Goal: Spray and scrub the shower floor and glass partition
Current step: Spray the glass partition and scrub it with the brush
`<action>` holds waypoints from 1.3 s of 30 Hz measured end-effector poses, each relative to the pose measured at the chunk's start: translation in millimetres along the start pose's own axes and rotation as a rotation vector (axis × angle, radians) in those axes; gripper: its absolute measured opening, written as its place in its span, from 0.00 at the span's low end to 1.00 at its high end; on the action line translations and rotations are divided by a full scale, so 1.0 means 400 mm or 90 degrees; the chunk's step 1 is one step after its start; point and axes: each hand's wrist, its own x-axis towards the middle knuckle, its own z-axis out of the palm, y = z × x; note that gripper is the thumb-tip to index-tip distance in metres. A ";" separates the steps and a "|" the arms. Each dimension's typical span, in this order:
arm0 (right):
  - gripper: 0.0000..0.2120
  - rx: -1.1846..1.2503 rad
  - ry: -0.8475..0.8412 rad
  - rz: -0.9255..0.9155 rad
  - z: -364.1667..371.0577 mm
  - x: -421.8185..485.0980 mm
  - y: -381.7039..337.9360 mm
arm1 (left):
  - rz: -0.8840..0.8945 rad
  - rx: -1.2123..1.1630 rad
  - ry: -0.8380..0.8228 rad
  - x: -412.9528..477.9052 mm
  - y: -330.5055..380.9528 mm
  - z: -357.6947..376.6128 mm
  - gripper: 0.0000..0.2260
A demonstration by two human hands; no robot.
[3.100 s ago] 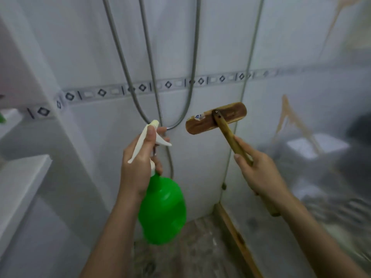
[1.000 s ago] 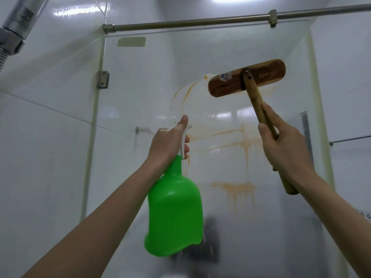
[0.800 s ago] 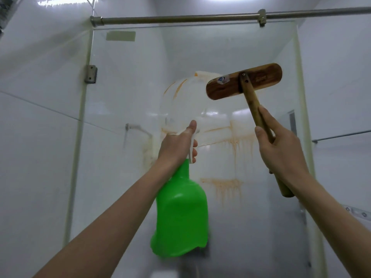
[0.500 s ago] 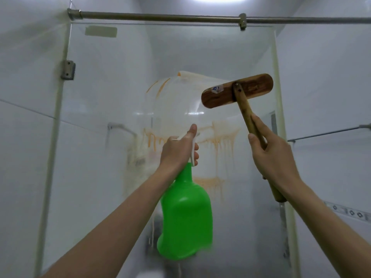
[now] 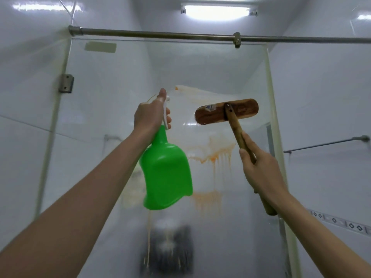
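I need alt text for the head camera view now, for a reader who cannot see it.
A person faces a glass partition streaked with orange stains, the left hand raising a green spray bottle and the right hand holding a wooden brush up by its handle. A metal rail runs along the top.

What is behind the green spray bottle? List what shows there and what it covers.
Behind the green spray bottle is the glass partition, with orange streaks running down beside it. Whatever staining lies directly behind the opaque bottle is hidden.
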 end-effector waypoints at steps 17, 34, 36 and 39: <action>0.24 -0.069 -0.023 -0.028 0.053 0.113 -0.082 | 0.063 0.068 -0.027 0.123 0.034 -0.047 0.21; 0.26 -0.131 -0.069 -0.051 0.135 0.095 -0.187 | 0.034 0.036 -0.018 0.084 0.019 -0.201 0.17; 0.27 -0.157 -0.091 -0.077 0.156 0.038 -0.203 | 0.026 0.008 -0.038 0.085 0.020 -0.225 0.18; 0.25 -0.175 -0.040 -0.103 0.183 0.181 -0.259 | 0.021 0.020 -0.039 0.078 0.026 -0.243 0.17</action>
